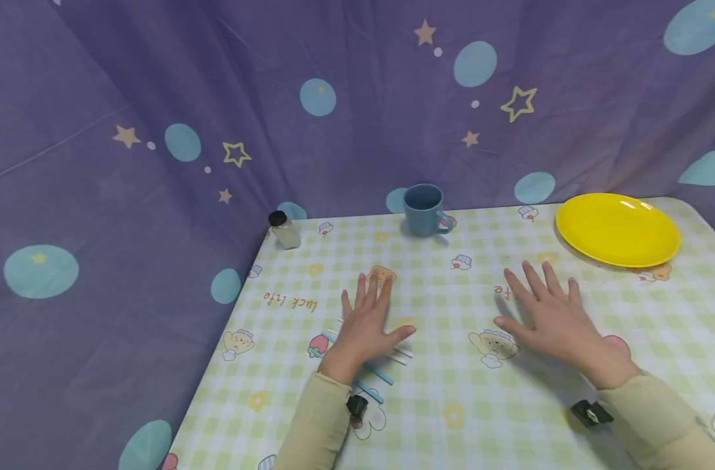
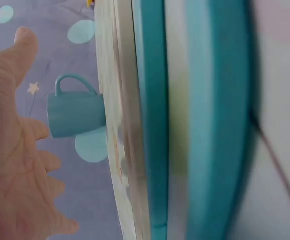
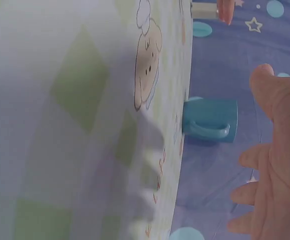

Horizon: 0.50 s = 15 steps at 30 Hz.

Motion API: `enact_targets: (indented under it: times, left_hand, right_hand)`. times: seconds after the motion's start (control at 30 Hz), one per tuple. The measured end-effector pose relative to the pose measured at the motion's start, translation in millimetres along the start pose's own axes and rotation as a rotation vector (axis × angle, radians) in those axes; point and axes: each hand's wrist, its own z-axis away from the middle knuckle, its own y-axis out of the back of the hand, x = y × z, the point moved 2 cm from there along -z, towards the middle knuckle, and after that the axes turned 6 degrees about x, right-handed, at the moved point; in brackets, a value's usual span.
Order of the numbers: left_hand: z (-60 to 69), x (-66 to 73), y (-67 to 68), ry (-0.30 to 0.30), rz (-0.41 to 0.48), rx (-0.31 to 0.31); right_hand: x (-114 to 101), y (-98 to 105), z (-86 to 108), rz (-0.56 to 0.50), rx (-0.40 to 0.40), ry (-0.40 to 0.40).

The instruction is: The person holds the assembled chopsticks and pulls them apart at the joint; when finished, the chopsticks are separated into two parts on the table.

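Fingers [image 1: 365, 297] of the left hand [image 1: 362, 334] and right hand [image 1: 554, 324] are spread, gripping nothing. Under the left hand, on the table [image 1: 428, 281], lie 2 blue chopsticks [image 1: 382, 375] and 2 white chopsticks [image 1: 399, 361]: probably light, stiff, rather slippery, best pinched around mid-length.

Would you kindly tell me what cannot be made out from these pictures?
- Blue sticks and white sticks, head view: their middles, hidden by the left hand and wrist.
- Black-capped jar, head view: its contents, too small to identify.
- Mug, head view: its inner base, hidden by its near wall.
- Right hand, right wrist view: part of it, cut off by the right edge.
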Motion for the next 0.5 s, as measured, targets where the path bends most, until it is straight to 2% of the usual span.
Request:
enact_targets:
  times: [0.1, 0.33, 0.5]
  left_hand:
    - [1.5, -5.6, 0.8, 0.008, 0.009, 0.000]
    - [7.8, -24.1, 4.1, 0.047, 0.121, -0.020]
    - [14.0, -38.5, 7.3, 0.030, 0.170, -0.001]
  right_hand:
    - [-7, -1, -2.4, -0.016, -0.019, 0.015]
    - [-26, -10, -7.7, -0.099, -0.098, 0.064]
    - [-41, -18, -10.4, -0.186, -0.029, 0.130]
